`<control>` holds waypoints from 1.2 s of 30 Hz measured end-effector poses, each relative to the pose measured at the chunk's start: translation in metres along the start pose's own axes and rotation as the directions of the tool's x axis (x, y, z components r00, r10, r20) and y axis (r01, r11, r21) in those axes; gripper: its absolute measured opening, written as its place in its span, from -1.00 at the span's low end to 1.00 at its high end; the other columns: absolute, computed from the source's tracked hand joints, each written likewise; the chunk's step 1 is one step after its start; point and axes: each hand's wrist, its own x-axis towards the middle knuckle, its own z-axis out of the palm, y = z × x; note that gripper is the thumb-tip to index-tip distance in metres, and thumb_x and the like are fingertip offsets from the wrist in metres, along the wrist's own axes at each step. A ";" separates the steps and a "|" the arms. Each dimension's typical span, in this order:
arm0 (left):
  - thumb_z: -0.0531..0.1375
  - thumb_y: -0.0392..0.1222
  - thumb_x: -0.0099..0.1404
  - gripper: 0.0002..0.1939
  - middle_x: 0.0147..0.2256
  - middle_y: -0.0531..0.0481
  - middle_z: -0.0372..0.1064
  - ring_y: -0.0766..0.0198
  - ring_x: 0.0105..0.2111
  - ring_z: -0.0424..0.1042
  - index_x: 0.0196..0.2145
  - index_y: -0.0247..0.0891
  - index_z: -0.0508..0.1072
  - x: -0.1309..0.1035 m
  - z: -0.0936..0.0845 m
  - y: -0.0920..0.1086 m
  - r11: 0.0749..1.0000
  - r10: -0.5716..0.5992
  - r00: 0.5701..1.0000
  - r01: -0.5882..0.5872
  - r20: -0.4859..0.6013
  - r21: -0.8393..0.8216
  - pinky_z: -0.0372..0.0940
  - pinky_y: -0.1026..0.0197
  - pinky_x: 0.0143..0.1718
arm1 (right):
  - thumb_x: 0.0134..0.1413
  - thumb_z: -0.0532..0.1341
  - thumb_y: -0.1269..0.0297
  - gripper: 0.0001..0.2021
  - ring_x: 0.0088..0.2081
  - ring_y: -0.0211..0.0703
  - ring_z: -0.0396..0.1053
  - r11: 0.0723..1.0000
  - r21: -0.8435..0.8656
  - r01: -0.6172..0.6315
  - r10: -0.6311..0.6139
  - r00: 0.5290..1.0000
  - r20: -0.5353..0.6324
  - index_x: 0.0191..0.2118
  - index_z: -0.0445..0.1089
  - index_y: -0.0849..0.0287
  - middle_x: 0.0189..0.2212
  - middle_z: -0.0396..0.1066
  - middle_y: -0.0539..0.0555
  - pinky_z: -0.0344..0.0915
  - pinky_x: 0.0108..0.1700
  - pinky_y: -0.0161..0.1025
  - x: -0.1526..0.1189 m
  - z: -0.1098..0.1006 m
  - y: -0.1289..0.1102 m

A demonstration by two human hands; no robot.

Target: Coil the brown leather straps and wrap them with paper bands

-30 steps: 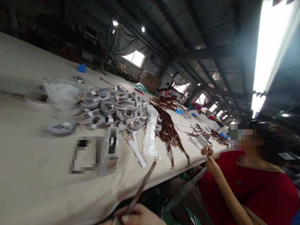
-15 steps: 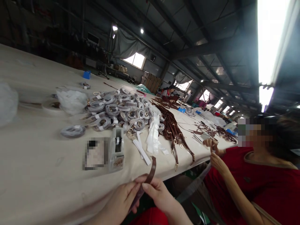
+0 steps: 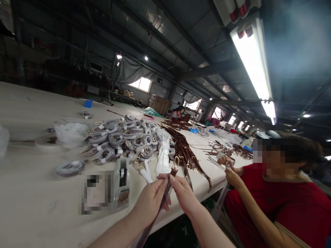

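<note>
Both my hands pinch one brown leather strap (image 3: 173, 172) over the table's front edge. A gold snap hook (image 3: 176, 162) stands up from its end, above my fingers. My left hand (image 3: 152, 197) is closed round the part in a clear plastic sleeve (image 3: 152, 224), which trails down toward me. My right hand (image 3: 183, 193) grips the strap just below the hook, thumb on top. Beyond my hands lie white paper strips (image 3: 147, 172) and a stack of white plastic sleeves (image 3: 163, 155). Loose brown straps with gold hooks (image 3: 181, 141) lie to the right of these.
A heap of coiled, wrapped straps (image 3: 129, 136) covers the table's middle. A tape dispenser (image 3: 121, 186) stands left of my hands, beside a blurred-out item (image 3: 97, 193). At right, a co-worker in a red shirt (image 3: 279, 199) handles a strap. A crumpled plastic bag (image 3: 71, 134) lies left.
My hands have risen and moved forward with the strap. Its end now shows the gold hook, and more of the sleeved length hangs below. The view has tilted up.
</note>
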 end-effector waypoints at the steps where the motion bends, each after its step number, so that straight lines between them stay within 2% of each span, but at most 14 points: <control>1: -0.09 0.29 0.39 -0.41 -0.61 0.00 0.45 0.23 -0.62 0.46 -0.48 -0.24 0.36 0.001 -0.001 0.003 1.000 0.007 1.000 -0.007 0.002 -0.004 0.32 0.23 -0.48 | 0.10 0.25 -0.16 -0.50 -0.51 -0.15 0.40 0.999 0.018 0.030 -0.029 0.998 -0.057 -0.12 0.57 0.21 -0.54 0.51 0.02 0.26 -0.41 -0.25 0.001 0.000 -0.004; 4: -0.09 0.29 0.39 -0.40 -0.61 -0.01 0.46 0.24 -0.63 0.46 -0.49 -0.24 0.37 -0.001 -0.002 0.008 1.000 0.019 1.000 -0.019 0.002 0.013 0.33 0.23 -0.47 | 0.10 0.20 -0.23 -0.43 -0.43 -0.15 0.43 0.997 0.026 0.078 -0.073 0.982 -0.172 -0.28 0.59 0.28 -0.41 0.56 0.12 0.30 -0.34 -0.26 0.007 -0.001 -0.009; 8: -0.08 0.30 0.38 -0.42 -0.59 0.00 0.47 0.24 -0.62 0.47 -0.43 -0.25 0.40 -0.004 -0.003 0.005 1.000 0.007 1.000 -0.007 -0.023 -0.004 0.33 0.25 -0.49 | 0.21 0.15 -0.14 -0.45 -0.67 -0.24 0.27 0.997 -0.033 0.073 -0.074 0.997 -0.038 -0.18 0.55 0.34 -0.72 0.36 -0.02 0.17 -0.55 -0.30 0.010 -0.002 -0.002; 10: -0.06 0.29 0.36 -0.43 -0.57 0.02 0.47 0.24 -0.61 0.47 -0.40 -0.25 0.41 -0.005 -0.004 0.002 1.000 -0.008 0.999 0.007 -0.038 -0.024 0.34 0.25 -0.49 | 0.20 0.17 -0.14 -0.47 -0.70 -0.26 0.22 0.998 0.009 0.066 -0.066 0.998 0.012 -0.13 0.52 0.33 -0.75 0.28 -0.08 0.14 -0.57 -0.31 0.007 0.001 0.006; 14: 0.05 0.29 0.31 -0.48 -0.55 0.01 0.48 0.20 -0.52 0.49 -0.43 -0.24 0.43 -0.013 -0.007 -0.011 0.996 -0.053 0.991 0.043 -0.119 -0.081 0.36 0.24 -0.42 | 0.02 0.33 -0.15 -0.52 -0.52 -0.25 0.32 0.961 0.249 -0.118 0.084 0.986 0.145 -0.17 0.48 0.21 -0.59 0.34 -0.08 0.29 -0.36 -0.27 -0.013 0.019 0.039; 17: 0.19 0.27 0.21 -0.53 -0.51 0.01 0.51 0.22 -0.50 0.46 -0.39 -0.25 0.46 -0.027 -0.017 -0.028 0.949 -0.225 0.964 0.182 -0.145 -0.259 0.31 0.29 -0.47 | -0.05 0.41 -0.06 -0.56 -0.50 -0.26 0.33 0.914 0.306 -0.268 0.204 0.953 0.225 -0.18 0.47 0.18 -0.53 0.40 -0.05 0.29 -0.31 -0.26 -0.039 0.034 0.079; 20: 0.31 0.22 0.12 -0.54 -0.46 0.01 0.52 0.26 -0.48 0.45 -0.31 -0.28 0.51 -0.049 -0.039 -0.048 0.802 -0.364 0.931 0.321 0.015 -0.504 0.31 0.31 -0.46 | 0.13 0.26 -0.12 -0.58 -0.65 -0.33 0.20 0.934 0.199 -0.297 0.261 0.947 0.189 -0.27 0.46 0.21 -0.68 0.32 -0.11 0.19 -0.44 -0.32 -0.068 0.033 0.108; 23: 0.24 0.32 0.14 -0.38 -0.36 -0.09 0.56 0.21 -0.37 0.49 -0.19 -0.35 0.55 -0.073 -0.062 -0.068 0.634 -0.449 0.853 0.514 0.265 -0.578 0.38 0.26 -0.32 | 0.18 0.21 -0.11 -0.56 -0.68 -0.40 0.08 0.936 -0.051 -0.349 0.347 0.885 0.311 -0.41 0.43 0.24 -0.73 0.23 -0.14 0.02 -0.54 -0.37 -0.085 0.014 0.114; 25: 0.19 0.38 0.15 -0.32 -0.37 -0.10 0.55 0.22 -0.41 0.49 -0.18 -0.36 0.55 -0.087 -0.070 -0.079 0.603 -0.493 0.765 0.644 0.415 -0.471 0.36 0.28 -0.42 | 0.20 0.19 -0.09 -0.56 -0.66 -0.40 0.06 0.907 -0.201 -0.370 0.421 0.799 0.429 -0.44 0.41 0.24 -0.71 0.22 -0.14 -0.02 -0.55 -0.38 -0.089 0.002 0.111; 27: 0.18 0.36 0.17 -0.38 -0.37 -0.07 0.55 0.27 -0.51 0.47 -0.20 -0.30 0.53 -0.099 -0.070 -0.088 0.650 -0.508 0.684 0.703 0.523 -0.288 0.26 0.34 -0.55 | 0.22 0.18 -0.05 -0.57 -0.64 -0.39 0.08 0.873 -0.320 -0.368 0.485 0.725 0.489 -0.46 0.40 0.23 -0.68 0.21 -0.13 -0.02 -0.55 -0.39 -0.089 -0.004 0.109; 31: 0.16 0.32 0.23 -0.49 -0.62 0.10 0.41 0.42 -0.76 0.16 -0.25 -0.23 0.47 -0.114 -0.057 -0.100 0.734 -0.550 0.539 0.677 0.638 0.060 -0.04 0.38 -0.70 | 0.22 0.18 0.05 -0.61 -0.60 -0.37 0.09 0.813 -0.514 -0.273 0.535 0.696 0.478 -0.50 0.42 0.23 -0.68 0.22 -0.13 0.01 -0.55 -0.40 -0.084 -0.002 0.109; 33: 0.14 0.32 0.25 -0.48 -0.74 0.18 0.23 0.43 -0.77 0.03 -0.32 -0.25 0.48 -0.118 -0.052 -0.103 0.757 -0.536 0.549 0.649 0.641 0.077 -0.09 0.37 -0.71 | 0.19 0.21 0.08 -0.66 -0.56 -0.35 0.15 0.816 -0.528 -0.235 0.514 0.712 0.478 -0.44 0.48 0.24 -0.63 0.28 -0.11 0.09 -0.50 -0.40 -0.080 -0.002 0.110; 35: 0.12 0.33 0.25 -0.44 -0.79 0.21 0.11 0.44 -0.78 -0.04 -0.44 -0.28 0.48 -0.122 -0.049 -0.106 0.747 -0.490 0.589 0.663 0.643 -0.038 -0.15 0.36 -0.73 | 0.03 0.34 0.08 -0.71 -0.43 -0.26 0.32 0.848 -0.478 -0.230 0.471 0.740 0.480 -0.25 0.54 0.23 -0.46 0.44 -0.05 0.24 -0.37 -0.36 -0.077 -0.006 0.114; 36: 0.13 0.32 0.24 -0.43 -0.81 0.21 0.08 0.45 -0.80 -0.07 -0.49 -0.30 0.46 -0.123 -0.049 -0.106 0.714 -0.475 0.614 0.688 0.631 -0.132 -0.20 0.35 -0.75 | -0.09 0.43 0.09 -0.58 -0.31 -0.17 0.39 0.862 -0.455 -0.223 0.442 0.767 0.464 -0.11 0.52 0.22 -0.31 0.50 0.01 0.31 -0.26 -0.30 -0.077 -0.008 0.117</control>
